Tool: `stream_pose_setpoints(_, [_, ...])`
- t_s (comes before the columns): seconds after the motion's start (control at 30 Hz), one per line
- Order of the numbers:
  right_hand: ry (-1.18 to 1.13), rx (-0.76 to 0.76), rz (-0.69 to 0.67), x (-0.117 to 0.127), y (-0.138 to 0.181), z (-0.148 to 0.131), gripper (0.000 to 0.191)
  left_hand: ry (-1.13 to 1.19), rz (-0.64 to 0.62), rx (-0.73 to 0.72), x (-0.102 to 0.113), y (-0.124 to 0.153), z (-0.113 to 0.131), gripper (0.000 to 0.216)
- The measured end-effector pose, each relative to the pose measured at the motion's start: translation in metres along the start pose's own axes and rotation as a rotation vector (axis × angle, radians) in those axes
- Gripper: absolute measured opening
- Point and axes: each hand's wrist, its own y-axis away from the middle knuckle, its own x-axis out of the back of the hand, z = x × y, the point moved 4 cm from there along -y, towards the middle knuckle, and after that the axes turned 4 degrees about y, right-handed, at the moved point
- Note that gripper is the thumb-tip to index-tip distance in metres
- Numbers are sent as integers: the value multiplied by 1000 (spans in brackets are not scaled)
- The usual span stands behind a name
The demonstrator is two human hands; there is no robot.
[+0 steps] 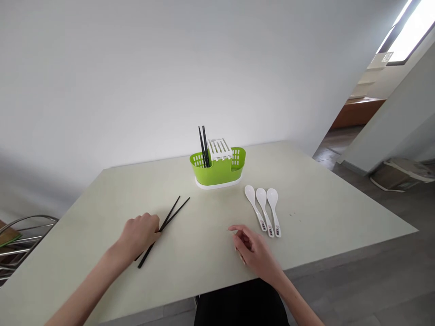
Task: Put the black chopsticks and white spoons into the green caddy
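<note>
My left hand [141, 233] is closed over a pair of black chopsticks [171, 216] that cross each other on the table; the palm side and part of the sticks are hidden under it. My right hand [249, 249] rests over the table near its front edge, holding nothing, with thumb and forefinger apart and the other fingers curled. Beyond it to the right lie three white spoons [261, 199], bowls pointing away from me. Near the wall stands a green utensil basket [217, 172] with a white rack on top. Black chopsticks [203, 142] stand upright in its left compartment.
The pale table [204, 253] meets a white wall [170, 90] at its back. A metal rack [27, 244] is beside the table on the left. To the right, a bin-like container [401, 174] is on the grey floor.
</note>
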Motion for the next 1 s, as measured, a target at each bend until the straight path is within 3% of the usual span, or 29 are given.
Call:
stream_pose_setpoints(0.23, [-1, 10, 1, 1, -1, -1, 42, 38, 56, 46, 9, -17, -21, 19])
stream_pose_setpoints(0.4, [17, 15, 1, 1, -1, -4, 39, 151, 81, 19, 12, -14, -11, 6])
stream_pose_setpoints(0.5, [56, 18, -3, 1, -1, -6, 37, 465, -12, -129, 12, -5, 20, 16])
stream_pose_setpoints(0.63, [25, 25, -15, 1, -2, -7, 39, 907, -79, -321, 8, 14, 84, 29])
stream_pose_setpoints(0.77, [-156, 29, -53, 2, -4, -6, 50, 1226, -383, -447, -9, 29, 145, 32])
stream_pose_setpoints(0.87, [-251, 35, -69, 5, -4, -6, 52, 1338, -502, -511, -16, 33, 166, 35])
stream_pose_setpoints(1.0, [-325, 16, -52, 11, -5, -11, 51, 1374, -529, -488, -19, 31, 167, 39])
